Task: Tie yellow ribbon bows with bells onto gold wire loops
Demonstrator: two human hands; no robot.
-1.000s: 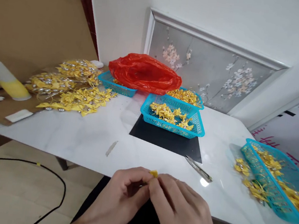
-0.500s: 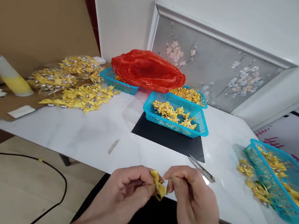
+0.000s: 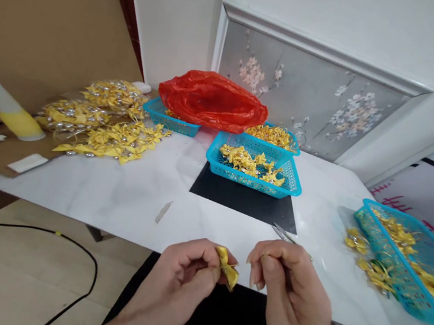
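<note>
Between the thumb and fingers of my left hand (image 3: 186, 275) is a small yellow ribbon bow (image 3: 229, 273), held over the table's front edge. A thin strand crosses the bow's middle. My right hand (image 3: 288, 289) is a short way to the right of the bow, thumb and forefinger pinched together; whatever they hold, if anything, is too fine to make out. Just behind that hand, a pair of metal snips (image 3: 283, 232) lies on the table, partly hidden by it.
A blue basket (image 3: 252, 180) of yellow bows stands on a black mat (image 3: 235, 202). Another blue basket (image 3: 407, 262) is at the right, with loose bows (image 3: 374, 274) beside it. Beaded yellow bows (image 3: 120, 139) are heaped at the left. A red plastic bag (image 3: 213, 100) lies across baskets behind.
My right hand has drawn away from the bow to the right, still pinched, and covers more of the snips. My left hand keeps the bow in nearly the same place.
</note>
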